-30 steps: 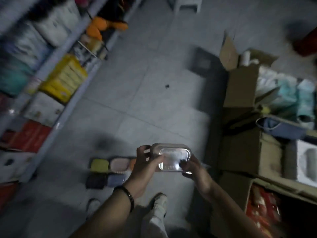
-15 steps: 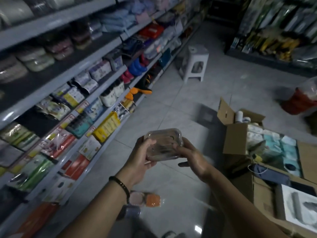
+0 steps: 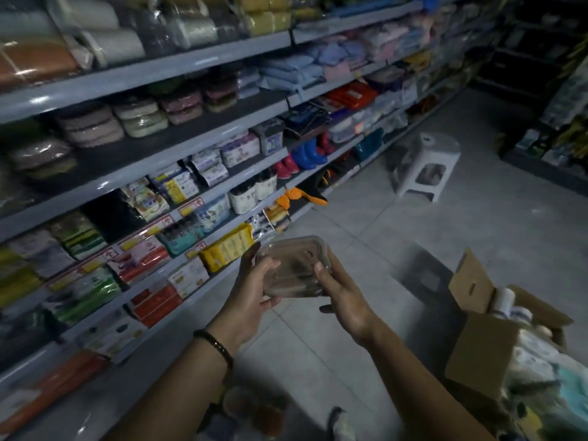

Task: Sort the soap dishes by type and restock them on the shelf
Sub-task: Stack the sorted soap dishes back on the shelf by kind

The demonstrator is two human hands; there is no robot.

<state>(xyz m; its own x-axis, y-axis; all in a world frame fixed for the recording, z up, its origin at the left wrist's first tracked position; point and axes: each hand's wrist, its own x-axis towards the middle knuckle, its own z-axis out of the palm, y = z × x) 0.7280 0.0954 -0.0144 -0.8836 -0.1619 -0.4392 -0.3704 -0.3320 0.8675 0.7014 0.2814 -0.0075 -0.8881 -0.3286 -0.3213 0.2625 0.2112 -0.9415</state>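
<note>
I hold a clear plastic soap dish (image 3: 294, 265) at chest height in the aisle, in front of the shelving. My left hand (image 3: 251, 288) grips its left side, fingers curled under and thumb on the near edge. My right hand (image 3: 342, 297) pinches its right rim with thumb on top. On the second shelf (image 3: 178, 144) at left lie wrapped stacks of oval soap dishes (image 3: 141, 117) in pale colours. More wrapped coloured dishes (image 3: 251, 415) sit blurred on the floor below my arms.
Tall shelving full of packaged goods runs along the left. A white plastic stool (image 3: 426, 168) stands in the aisle ahead. An open cardboard box (image 3: 486, 329) of wrapped goods sits at lower right. A dark rack (image 3: 541, 122) lines the far right. Grey tiled floor lies between.
My view has swung up from the floor to the shelves. Both hands have kept hold of the clear dish and carried it up toward the shelving.
</note>
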